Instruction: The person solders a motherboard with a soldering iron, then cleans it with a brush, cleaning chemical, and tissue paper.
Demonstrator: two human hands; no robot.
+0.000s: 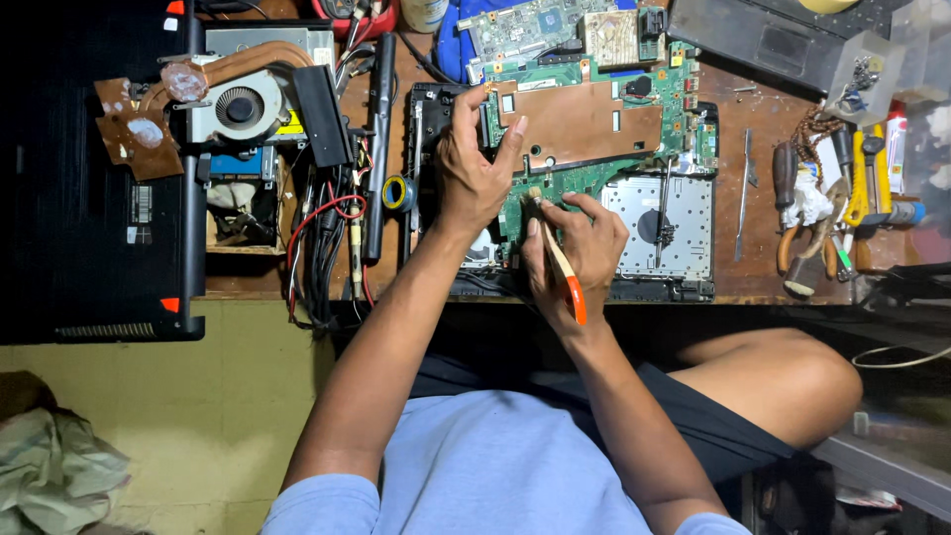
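Two circuit boards (594,129) (535,25), one cooling fan (238,107), one tape roll (398,192), one brush (560,266), two hands (475,168) (584,248).

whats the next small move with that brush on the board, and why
Probably sweep the brush along the circuit board's lower edge: the right hand holds its tip there, while the left hand steadies the board over the open laptop.

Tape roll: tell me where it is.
In the head view, the tape roll lies on the table, just left of the left hand, beside tangled cables.
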